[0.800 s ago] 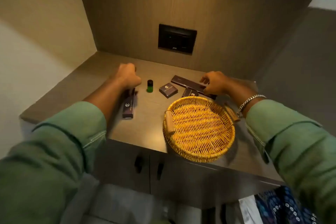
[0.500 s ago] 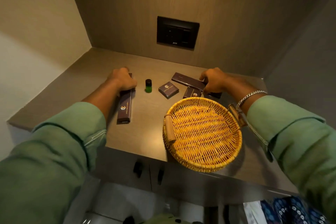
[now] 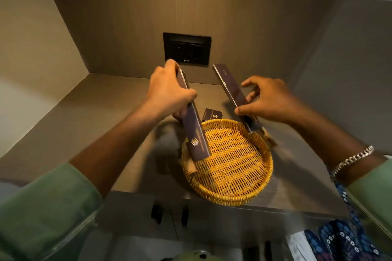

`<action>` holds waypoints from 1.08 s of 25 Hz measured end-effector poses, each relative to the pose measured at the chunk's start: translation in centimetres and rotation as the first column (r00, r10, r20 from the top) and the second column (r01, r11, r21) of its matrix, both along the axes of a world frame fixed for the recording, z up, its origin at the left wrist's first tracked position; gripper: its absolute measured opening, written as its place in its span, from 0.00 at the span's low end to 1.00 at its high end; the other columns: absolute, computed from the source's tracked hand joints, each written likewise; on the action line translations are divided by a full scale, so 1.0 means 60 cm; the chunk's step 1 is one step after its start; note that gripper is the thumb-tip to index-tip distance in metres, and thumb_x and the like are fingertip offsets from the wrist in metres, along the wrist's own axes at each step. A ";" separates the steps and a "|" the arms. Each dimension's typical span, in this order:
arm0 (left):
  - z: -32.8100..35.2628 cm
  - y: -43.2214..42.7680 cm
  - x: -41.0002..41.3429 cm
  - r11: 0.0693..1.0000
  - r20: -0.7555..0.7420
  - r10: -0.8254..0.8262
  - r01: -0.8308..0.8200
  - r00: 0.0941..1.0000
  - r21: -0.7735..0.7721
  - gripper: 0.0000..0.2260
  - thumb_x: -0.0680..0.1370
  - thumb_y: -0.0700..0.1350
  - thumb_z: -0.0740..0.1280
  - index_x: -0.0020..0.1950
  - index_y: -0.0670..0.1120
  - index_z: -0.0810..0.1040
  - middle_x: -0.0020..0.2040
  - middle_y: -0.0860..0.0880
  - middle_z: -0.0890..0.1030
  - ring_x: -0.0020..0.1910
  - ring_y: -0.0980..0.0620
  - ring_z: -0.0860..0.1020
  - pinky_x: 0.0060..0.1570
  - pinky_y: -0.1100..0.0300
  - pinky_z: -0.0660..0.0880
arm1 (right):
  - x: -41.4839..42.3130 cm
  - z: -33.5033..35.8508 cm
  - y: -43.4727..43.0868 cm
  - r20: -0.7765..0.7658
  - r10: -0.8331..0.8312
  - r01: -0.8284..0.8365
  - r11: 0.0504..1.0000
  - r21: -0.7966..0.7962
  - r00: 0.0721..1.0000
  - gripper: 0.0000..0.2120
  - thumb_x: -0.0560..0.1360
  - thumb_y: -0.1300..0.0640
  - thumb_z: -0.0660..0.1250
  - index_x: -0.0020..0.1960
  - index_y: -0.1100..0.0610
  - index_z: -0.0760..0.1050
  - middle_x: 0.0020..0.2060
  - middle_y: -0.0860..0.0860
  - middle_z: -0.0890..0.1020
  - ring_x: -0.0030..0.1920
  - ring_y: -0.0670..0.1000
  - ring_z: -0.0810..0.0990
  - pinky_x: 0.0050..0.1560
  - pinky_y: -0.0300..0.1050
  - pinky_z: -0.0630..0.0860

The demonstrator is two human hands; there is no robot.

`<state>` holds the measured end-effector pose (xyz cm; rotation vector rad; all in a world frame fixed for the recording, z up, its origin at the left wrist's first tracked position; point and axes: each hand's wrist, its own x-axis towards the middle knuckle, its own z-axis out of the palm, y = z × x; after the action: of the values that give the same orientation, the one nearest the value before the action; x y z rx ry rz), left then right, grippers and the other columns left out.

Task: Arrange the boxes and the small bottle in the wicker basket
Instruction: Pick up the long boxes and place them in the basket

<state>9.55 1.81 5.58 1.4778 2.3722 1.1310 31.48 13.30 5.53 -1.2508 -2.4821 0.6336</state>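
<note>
- Wicker basket (image 3: 228, 186) sat empty on the table (image 3: 89, 125).
- Left hand (image 3: 169, 93) gripped one long box (image 3: 196, 137) mid-length, above the basket's left rim.
- Right hand (image 3: 269, 101) pinched another (image 3: 231, 89): light, stiff card, probably.

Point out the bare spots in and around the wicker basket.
The wicker basket floor is bare. Countertop left of it, toward the side wall, is free. Crowded: the basket's far rim, where a small box sits and both hands hold long boxes.

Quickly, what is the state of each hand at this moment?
Left hand: closed on a long dark box, tilted, its low end over the wicker basket.
Right hand: closed on another long dark box, also tilted above the basket.
</note>
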 end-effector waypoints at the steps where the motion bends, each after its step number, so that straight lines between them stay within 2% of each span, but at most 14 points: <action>1: -0.013 0.002 0.026 0.998 0.017 -0.027 0.028 0.999 -0.062 0.27 0.66 0.50 0.76 0.60 0.48 0.68 0.58 0.44 0.73 0.53 0.49 0.71 0.36 0.62 0.68 | 0.008 -0.007 -0.018 0.036 0.001 -0.001 1.000 -0.003 0.999 0.35 0.64 0.48 0.80 0.68 0.51 0.72 0.39 0.44 0.79 0.37 0.42 0.80 0.31 0.35 0.72; 3: -0.037 0.010 0.057 0.986 0.053 -0.028 0.036 0.998 -0.161 0.29 0.67 0.50 0.76 0.63 0.48 0.67 0.60 0.43 0.72 0.52 0.49 0.70 0.33 0.64 0.66 | 0.015 -0.028 -0.048 0.098 0.007 -0.007 1.000 -0.003 0.995 0.36 0.65 0.48 0.80 0.69 0.52 0.71 0.41 0.44 0.80 0.39 0.43 0.80 0.33 0.36 0.74; 6: -0.061 0.017 0.074 0.971 0.059 -0.008 0.021 0.998 -0.236 0.32 0.67 0.50 0.77 0.66 0.48 0.65 0.63 0.43 0.70 0.53 0.46 0.71 0.29 0.65 0.67 | 0.022 -0.059 -0.081 0.159 -0.010 0.007 1.000 0.019 0.987 0.37 0.66 0.48 0.79 0.70 0.54 0.68 0.51 0.53 0.82 0.47 0.51 0.82 0.39 0.43 0.79; 8: -0.077 0.015 0.075 0.964 0.055 0.007 0.008 0.998 -0.267 0.32 0.67 0.52 0.77 0.66 0.47 0.66 0.63 0.42 0.70 0.50 0.48 0.70 0.29 0.64 0.67 | 0.029 -0.074 -0.097 0.189 -0.014 0.004 0.998 0.055 0.982 0.36 0.66 0.49 0.79 0.69 0.54 0.67 0.53 0.55 0.83 0.47 0.53 0.82 0.38 0.43 0.78; 10: -0.088 0.009 0.070 0.956 0.051 0.013 0.002 0.999 -0.294 0.30 0.66 0.53 0.77 0.63 0.47 0.69 0.61 0.43 0.71 0.48 0.49 0.70 0.31 0.62 0.67 | 0.035 -0.085 -0.110 0.218 -0.024 0.006 0.996 0.085 0.976 0.33 0.67 0.49 0.78 0.67 0.54 0.68 0.52 0.55 0.83 0.47 0.54 0.82 0.39 0.46 0.79; 13: -0.091 0.004 0.058 0.944 0.044 -0.051 0.063 0.998 -0.323 0.23 0.66 0.54 0.77 0.53 0.49 0.71 0.56 0.45 0.75 0.45 0.52 0.72 0.31 0.63 0.65 | 0.034 -0.095 -0.121 0.255 -0.057 0.020 0.989 0.144 0.965 0.26 0.69 0.52 0.76 0.63 0.55 0.70 0.50 0.56 0.82 0.48 0.57 0.81 0.45 0.53 0.81; 15: -0.090 0.003 0.052 0.931 0.029 -0.102 0.105 0.994 -0.350 0.22 0.65 0.55 0.77 0.50 0.49 0.71 0.53 0.46 0.76 0.43 0.52 0.74 0.32 0.62 0.67 | 0.031 -0.097 -0.125 0.268 -0.077 0.027 0.983 0.183 0.960 0.22 0.70 0.54 0.74 0.61 0.56 0.72 0.49 0.56 0.81 0.47 0.57 0.81 0.44 0.52 0.80; 17: -0.087 0.004 0.048 0.919 -0.002 -0.128 0.118 0.992 -0.375 0.24 0.65 0.57 0.76 0.53 0.48 0.72 0.55 0.45 0.76 0.45 0.52 0.74 0.35 0.61 0.69 | 0.031 -0.096 -0.128 0.274 -0.090 0.033 0.978 0.206 0.957 0.18 0.71 0.54 0.74 0.57 0.57 0.74 0.47 0.55 0.81 0.43 0.55 0.79 0.39 0.48 0.76; 20: -0.071 0.017 0.035 0.954 -0.130 -0.068 0.026 0.989 -0.300 0.30 0.67 0.59 0.74 0.63 0.47 0.72 0.63 0.44 0.73 0.57 0.46 0.72 0.50 0.51 0.75 | 0.029 -0.082 -0.118 0.197 -0.100 0.048 0.966 0.256 0.975 0.17 0.70 0.49 0.74 0.53 0.55 0.75 0.39 0.51 0.79 0.38 0.52 0.77 0.35 0.45 0.74; 22: -0.052 0.038 0.017 0.988 -0.172 -0.039 0.013 0.984 -0.152 0.27 0.70 0.56 0.72 0.65 0.47 0.72 0.64 0.44 0.73 0.61 0.45 0.72 0.57 0.47 0.74 | 0.014 -0.063 -0.094 0.097 -0.052 0.022 0.956 0.293 0.994 0.17 0.71 0.48 0.73 0.55 0.55 0.76 0.39 0.51 0.81 0.40 0.52 0.80 0.36 0.47 0.78; 24: -0.035 0.063 -0.006 0.989 -0.153 -0.129 0.115 0.980 -0.096 0.19 0.73 0.47 0.71 0.63 0.47 0.74 0.62 0.44 0.75 0.59 0.45 0.74 0.56 0.49 0.76 | -0.015 -0.047 -0.063 0.036 0.035 -0.043 0.961 0.272 0.999 0.17 0.73 0.50 0.72 0.60 0.54 0.77 0.46 0.52 0.84 0.45 0.52 0.83 0.44 0.51 0.82; 25: -0.031 0.076 -0.019 0.971 -0.150 -0.212 0.190 0.966 -0.149 0.17 0.73 0.42 0.70 0.62 0.47 0.75 0.61 0.44 0.76 0.58 0.46 0.75 0.54 0.51 0.77 | -0.034 -0.044 -0.046 0.032 0.078 -0.084 0.966 0.245 0.996 0.18 0.74 0.51 0.71 0.62 0.53 0.77 0.49 0.52 0.85 0.48 0.52 0.83 0.48 0.52 0.83; 27: -0.033 0.102 -0.043 0.859 -0.175 -0.409 0.313 0.896 -0.404 0.19 0.73 0.38 0.69 0.63 0.47 0.75 0.62 0.44 0.76 0.57 0.47 0.75 0.52 0.55 0.75 | -0.072 -0.046 -0.014 0.050 0.151 -0.158 0.973 0.169 0.987 0.17 0.74 0.53 0.71 0.63 0.51 0.77 0.55 0.52 0.83 0.53 0.51 0.82 0.52 0.53 0.82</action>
<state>6.98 7.94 3.63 1.9036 2.1479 0.3995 27.14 12.49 2.75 -1.0219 -2.6191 0.4231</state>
